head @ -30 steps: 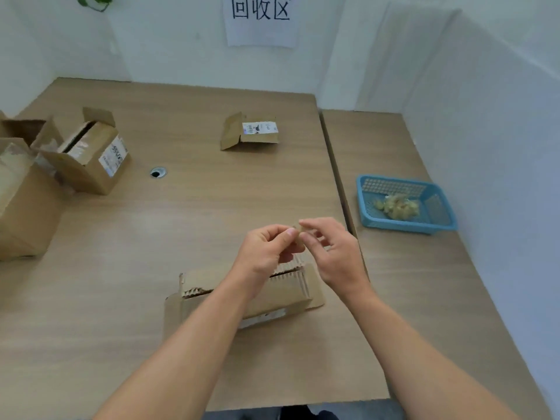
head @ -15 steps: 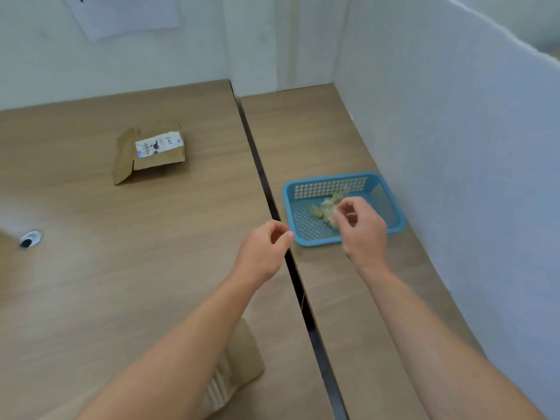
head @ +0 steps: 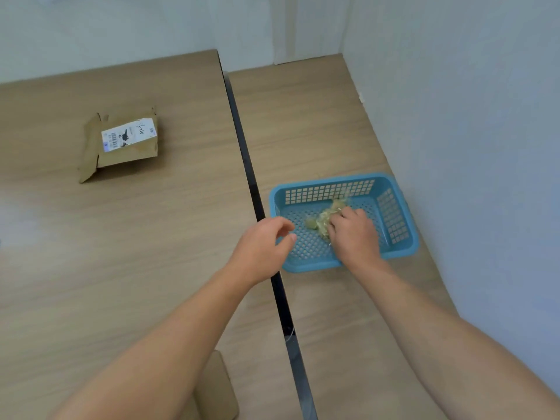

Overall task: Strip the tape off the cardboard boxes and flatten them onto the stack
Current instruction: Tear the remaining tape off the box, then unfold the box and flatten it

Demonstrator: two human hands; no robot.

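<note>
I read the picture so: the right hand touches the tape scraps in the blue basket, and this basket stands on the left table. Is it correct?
Not fully. The head view shows the blue basket on the right table, past the dark gap. The right hand does touch the tape scraps in it.

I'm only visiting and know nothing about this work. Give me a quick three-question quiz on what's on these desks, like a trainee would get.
1. True or false: the flattened cardboard box lies on the same tabletop as the blue basket.
2. Which hand touches the yellowish wad in the basket? A) left hand B) right hand C) both
3. Fill in: that wad is stripped-off ____.
Key: 1 false, a dark gap separates their tabletops; 2 B; 3 tape.
</note>
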